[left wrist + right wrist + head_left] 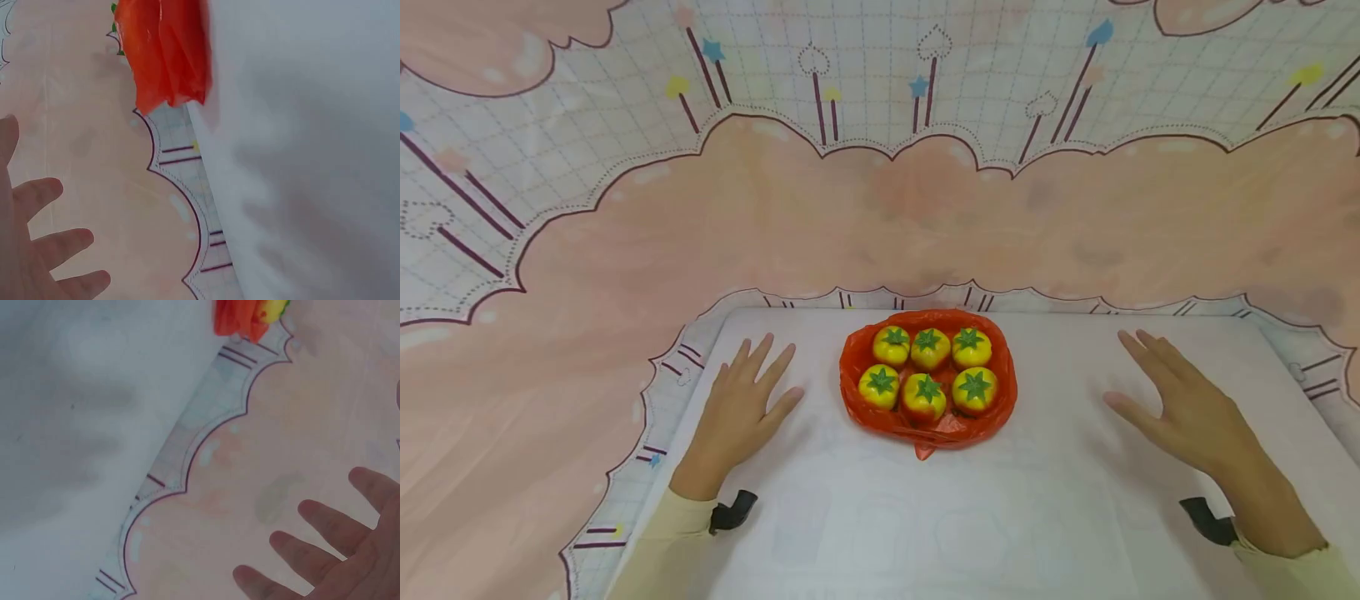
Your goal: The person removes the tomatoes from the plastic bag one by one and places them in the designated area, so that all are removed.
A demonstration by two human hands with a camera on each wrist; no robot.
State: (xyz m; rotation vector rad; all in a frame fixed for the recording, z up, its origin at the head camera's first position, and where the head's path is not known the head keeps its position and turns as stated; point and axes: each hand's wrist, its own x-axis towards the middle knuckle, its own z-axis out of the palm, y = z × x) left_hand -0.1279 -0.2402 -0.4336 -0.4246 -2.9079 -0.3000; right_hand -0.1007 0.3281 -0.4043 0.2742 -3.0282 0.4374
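Note:
Several yellow fruits with reddish undersides and green star-shaped tops [974, 390] sit in two rows inside a red plastic bag [958, 437]. The bag is spread wide with its rim around them; whether a container lies beneath it is hidden. To the left of the bag, my left hand [739, 412] hovers apart from it, fingers spread and holding nothing. My right hand [1198, 412] is on the other side, farther off, also with fingers extended and nothing held. Both wrist views show the spread fingers and part of the red bag.
The white table [865, 525] lies under the bag and both hands. Behind it hangs a cloth [985, 225] with pink scalloped shapes and a grid pattern. Black straps [732, 510] are visible at both wrists, beside pale sleeves [673, 542].

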